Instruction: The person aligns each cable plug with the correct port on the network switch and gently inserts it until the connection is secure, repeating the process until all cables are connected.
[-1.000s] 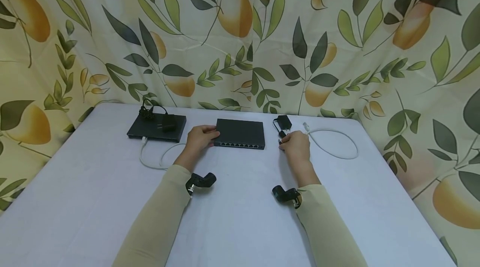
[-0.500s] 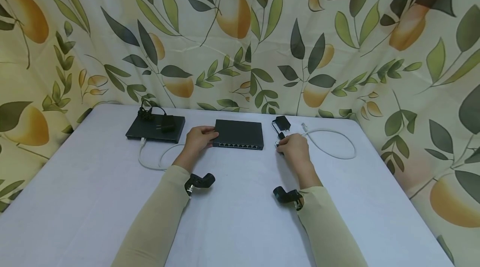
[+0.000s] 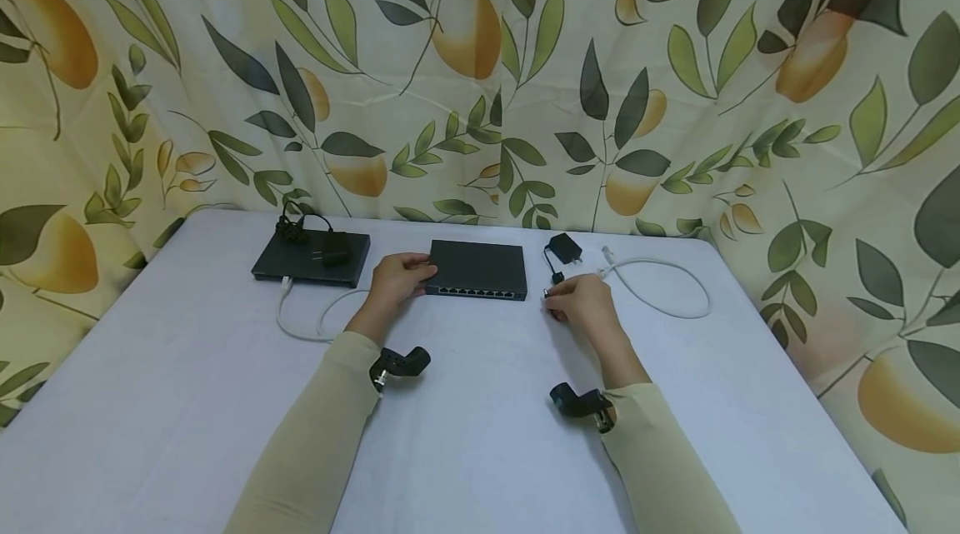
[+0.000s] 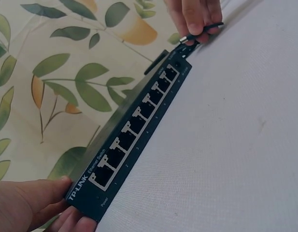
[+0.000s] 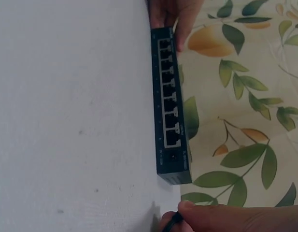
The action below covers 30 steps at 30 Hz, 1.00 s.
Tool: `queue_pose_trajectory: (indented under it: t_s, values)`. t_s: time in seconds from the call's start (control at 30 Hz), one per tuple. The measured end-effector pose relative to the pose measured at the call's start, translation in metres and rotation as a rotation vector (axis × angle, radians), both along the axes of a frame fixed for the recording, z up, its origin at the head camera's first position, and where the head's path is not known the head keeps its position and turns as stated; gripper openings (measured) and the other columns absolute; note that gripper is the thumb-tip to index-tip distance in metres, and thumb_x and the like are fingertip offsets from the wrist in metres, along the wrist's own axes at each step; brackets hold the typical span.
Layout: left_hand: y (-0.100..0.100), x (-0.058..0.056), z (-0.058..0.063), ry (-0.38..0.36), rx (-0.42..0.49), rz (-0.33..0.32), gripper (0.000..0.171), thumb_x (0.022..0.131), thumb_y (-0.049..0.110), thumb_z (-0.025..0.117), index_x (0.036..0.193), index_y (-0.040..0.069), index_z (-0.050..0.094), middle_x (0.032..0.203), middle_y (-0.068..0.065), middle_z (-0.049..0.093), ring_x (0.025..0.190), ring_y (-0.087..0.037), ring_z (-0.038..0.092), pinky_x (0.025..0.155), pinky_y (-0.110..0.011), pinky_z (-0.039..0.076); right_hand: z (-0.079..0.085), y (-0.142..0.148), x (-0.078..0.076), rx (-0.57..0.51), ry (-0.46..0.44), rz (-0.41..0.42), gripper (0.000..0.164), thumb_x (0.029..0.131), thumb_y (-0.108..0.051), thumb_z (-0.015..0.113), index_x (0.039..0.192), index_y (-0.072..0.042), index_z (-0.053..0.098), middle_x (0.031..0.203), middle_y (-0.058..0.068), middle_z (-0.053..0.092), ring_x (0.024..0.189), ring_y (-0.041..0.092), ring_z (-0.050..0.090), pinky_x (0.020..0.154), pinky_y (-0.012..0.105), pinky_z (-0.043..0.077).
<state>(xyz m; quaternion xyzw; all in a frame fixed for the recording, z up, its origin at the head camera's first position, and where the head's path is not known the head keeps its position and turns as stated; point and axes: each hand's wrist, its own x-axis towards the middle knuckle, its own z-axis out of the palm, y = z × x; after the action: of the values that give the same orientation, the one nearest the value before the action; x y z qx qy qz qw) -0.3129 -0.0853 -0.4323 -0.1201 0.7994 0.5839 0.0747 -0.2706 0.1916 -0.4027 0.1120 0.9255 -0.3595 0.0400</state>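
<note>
A black TP-LINK Ethernet switch [image 3: 477, 267] lies on the table, its row of ports [image 4: 134, 130] facing me. My left hand [image 3: 392, 284] grips the switch's left end, thumb on top and fingers below in the left wrist view. To the right of the switch, my right hand [image 3: 588, 305] pinches a thin black DC power plug [image 4: 206, 30] between thumb and fingers. The plug is apart from the switch; a small round socket [image 5: 173, 156] shows at the switch's right end. Behind the right hand lies a black power adapter [image 3: 564, 247].
At the left sits another black flat box [image 3: 300, 266] with a second adapter [image 3: 335, 248] and coiled cord on it. A white network cable [image 3: 288, 326] runs from its front. Another white cable [image 3: 705, 292] loops at the right. A patterned curtain [image 3: 450, 142] hangs behind the table.
My right hand has moved slightly left and toward me with the plug, away from the adapter. The left hand and the switch have stayed in place.
</note>
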Motion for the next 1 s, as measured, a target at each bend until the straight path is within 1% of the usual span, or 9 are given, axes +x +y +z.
queue_pose_trajectory:
  t_s: [0.07, 0.2, 0.4, 0.67, 0.83, 1.0]
  values:
    - [0.0, 0.0, 0.0, -0.002, 0.002, 0.001, 0.04, 0.094, 0.02, 0.069, 0.132, 0.013, 0.063, 0.125, -0.01, 0.065, 0.108, -0.024, 0.064, 0.085, -0.029, 0.058, 0.001, -0.001, 0.002, -0.025, -0.023, 0.0, 0.021, 0.086, -0.011, 0.076, 0.104, 0.0, 0.075, 0.093, 0.014, 0.072, 0.066, 0.011, 0.063, 0.059, 0.017, 0.049]
    - [0.0, 0.0, -0.001, 0.003, 0.004, 0.002, 0.039, 0.094, 0.02, 0.069, 0.132, 0.012, 0.063, 0.124, -0.01, 0.065, 0.107, -0.023, 0.064, 0.085, -0.029, 0.058, 0.002, -0.001, 0.004, -0.042, -0.035, 0.004, 0.023, 0.085, -0.012, 0.077, 0.104, 0.001, 0.075, 0.093, 0.014, 0.073, 0.063, 0.007, 0.064, 0.06, 0.016, 0.051]
    - [0.0, 0.001, -0.001, 0.012, 0.003, 0.003, 0.038, 0.094, 0.019, 0.069, 0.131, 0.012, 0.064, 0.124, -0.011, 0.065, 0.106, -0.023, 0.064, 0.083, -0.028, 0.058, 0.0, 0.0, 0.007, -0.072, -0.054, 0.019, 0.02, 0.086, -0.011, 0.076, 0.102, 0.001, 0.075, 0.087, 0.011, 0.073, 0.062, 0.007, 0.063, 0.061, 0.018, 0.055]
    - [-0.001, 0.0, 0.0, 0.007, -0.001, 0.008, 0.038, 0.094, 0.02, 0.069, 0.131, 0.012, 0.064, 0.124, -0.01, 0.065, 0.108, -0.024, 0.064, 0.085, -0.029, 0.058, -0.002, -0.002, 0.012, -0.117, -0.102, 0.021, 0.02, 0.087, -0.015, 0.076, 0.101, 0.0, 0.075, 0.078, 0.005, 0.071, 0.063, 0.008, 0.06, 0.059, 0.018, 0.054]
    - [-0.001, -0.001, 0.0, -0.002, 0.004, 0.009, 0.039, 0.093, 0.019, 0.069, 0.131, 0.013, 0.064, 0.124, -0.009, 0.065, 0.108, -0.024, 0.064, 0.085, -0.029, 0.058, -0.006, -0.004, 0.013, -0.134, -0.087, 0.036, 0.02, 0.087, -0.014, 0.076, 0.101, 0.001, 0.075, 0.077, 0.004, 0.071, 0.061, 0.007, 0.06, 0.059, 0.018, 0.055]
    - [-0.001, -0.001, -0.001, 0.004, 0.01, 0.003, 0.038, 0.093, 0.019, 0.07, 0.13, 0.013, 0.064, 0.124, -0.01, 0.065, 0.108, -0.024, 0.064, 0.084, -0.028, 0.058, -0.008, -0.009, 0.015, -0.123, -0.072, 0.044, 0.02, 0.087, -0.014, 0.075, 0.102, 0.001, 0.076, 0.08, 0.006, 0.072, 0.061, 0.007, 0.06, 0.058, 0.018, 0.054]
